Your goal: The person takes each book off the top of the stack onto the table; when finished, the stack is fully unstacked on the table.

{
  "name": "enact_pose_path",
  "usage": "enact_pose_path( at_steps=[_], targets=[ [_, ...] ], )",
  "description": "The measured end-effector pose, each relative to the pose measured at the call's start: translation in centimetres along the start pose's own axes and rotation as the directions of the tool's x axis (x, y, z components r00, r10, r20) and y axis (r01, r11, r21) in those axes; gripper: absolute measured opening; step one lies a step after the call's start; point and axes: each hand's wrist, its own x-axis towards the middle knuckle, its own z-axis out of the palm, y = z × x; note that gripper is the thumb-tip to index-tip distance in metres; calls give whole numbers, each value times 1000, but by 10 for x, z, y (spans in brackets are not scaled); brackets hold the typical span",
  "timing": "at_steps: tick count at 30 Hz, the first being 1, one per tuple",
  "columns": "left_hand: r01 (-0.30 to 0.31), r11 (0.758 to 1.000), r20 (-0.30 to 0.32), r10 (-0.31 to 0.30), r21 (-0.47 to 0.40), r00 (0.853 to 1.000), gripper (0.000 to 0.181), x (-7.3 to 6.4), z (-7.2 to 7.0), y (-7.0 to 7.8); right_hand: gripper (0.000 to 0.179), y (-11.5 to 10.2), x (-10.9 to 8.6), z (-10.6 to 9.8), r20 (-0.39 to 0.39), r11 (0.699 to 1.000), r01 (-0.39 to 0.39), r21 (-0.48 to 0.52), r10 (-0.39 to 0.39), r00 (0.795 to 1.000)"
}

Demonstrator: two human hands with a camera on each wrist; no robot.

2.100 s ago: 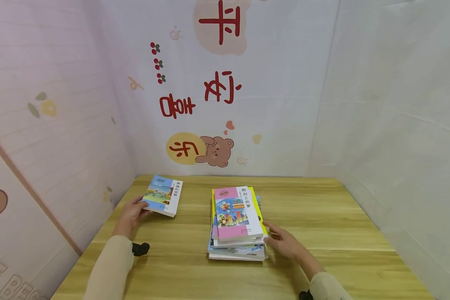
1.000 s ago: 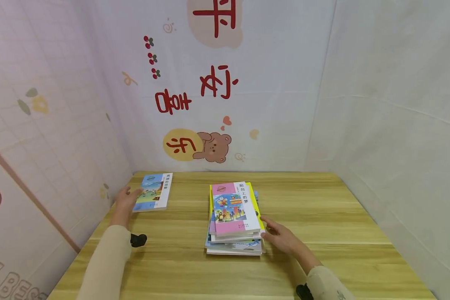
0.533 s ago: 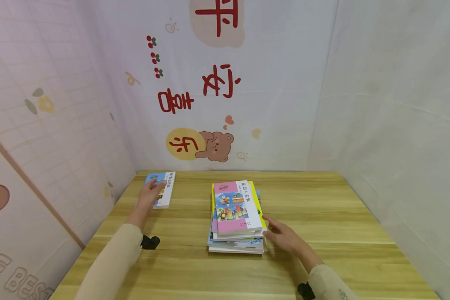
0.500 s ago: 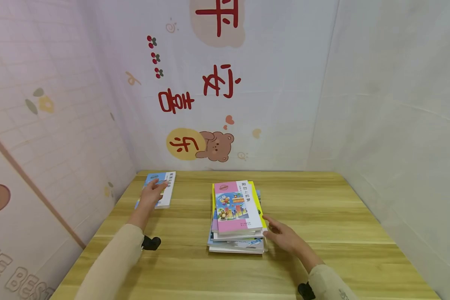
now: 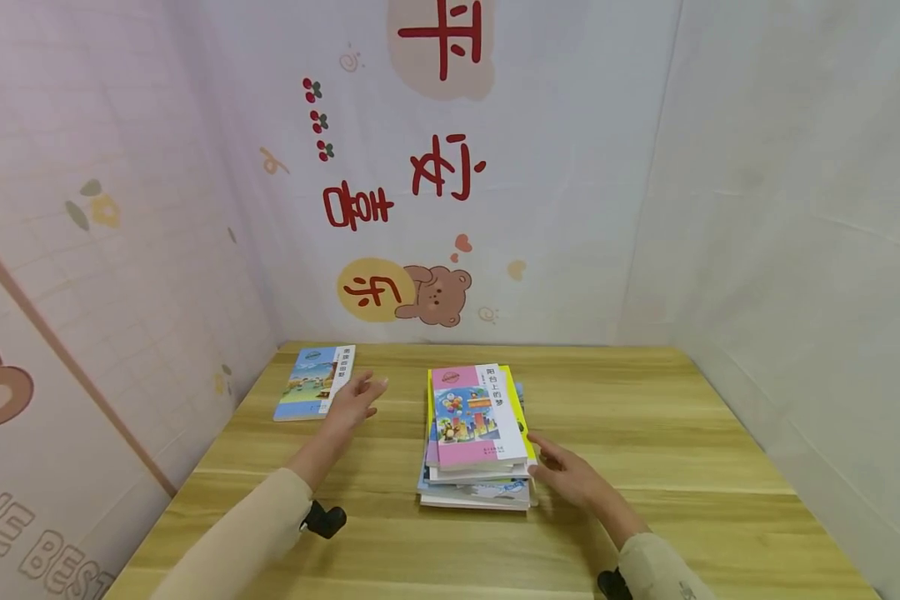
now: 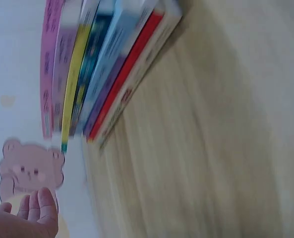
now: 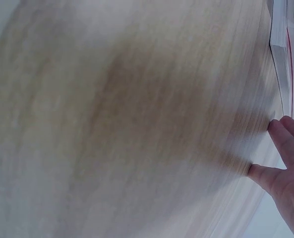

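A blue-and-white picture-covered book (image 5: 311, 383) lies flat at the table's back left corner. My left hand (image 5: 351, 404) hovers to its right with relaxed, slightly bent fingers and nothing in them, overlapping the book's lower right edge in the head view. Mid-table stands an uneven stack of books, topped by a pink-and-white book (image 5: 472, 417) with a yellow book (image 5: 521, 421) peeking out beneath. In the left wrist view the coloured spines (image 6: 107, 64) of the stack face my left hand. My right hand (image 5: 570, 475) rests beside the stack's right side, fingertips close to its edge.
The wooden table (image 5: 645, 433) reaches back to a white cloth backdrop (image 5: 555, 167) with red characters and a printed bear. Cloth walls also rise at the left and right sides. Black camera straps sit at both wrists.
My left hand set the blue-and-white book down at the back left, let go of it, and moved right toward the stack. My right hand stays beside the stack.
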Motion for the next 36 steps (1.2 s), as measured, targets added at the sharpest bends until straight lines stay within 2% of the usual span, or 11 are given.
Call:
enact_pose_path(
  at_steps=[8, 11, 15, 20, 26, 29, 36],
  targets=[
    [8, 1000, 25, -8, 27, 1000, 69, -26, 48, -6, 60, 2, 0, 1, -3, 1000, 9, 15, -9, 1000],
    [0, 1000, 34, -1, 28, 999, 69, -39, 62, -7, 60, 2, 0, 0, 0, 1000, 5, 20, -5, 1000],
    [-9, 1000, 44, 8, 16, 999, 73, -49, 78, -14, 60, 2, 0, 0, -1, 1000, 2, 22, -2, 1000],
    [9, 1000, 55, -10, 5, 998, 75, -53, 87, -28, 59, 1, -1, 1, 1, 1000, -2, 22, 2, 1000],
    [15, 1000, 75, -13, -27, 997, 72, -60, 91, -31, 60, 1, -1, 1, 1, 1000, 1, 14, -1, 1000],
    [9, 1000, 70, -9, 1, 998, 74, -62, 93, -32, 60, 1, -1, 1, -4, 1000, 3, 8, -3, 1000],
    [-51, 994, 63, 45, 100, 997, 74, -64, 98, -40, 60, -1, -2, 1, -10, 1000, 10, 4, -10, 1000]
  ],
)
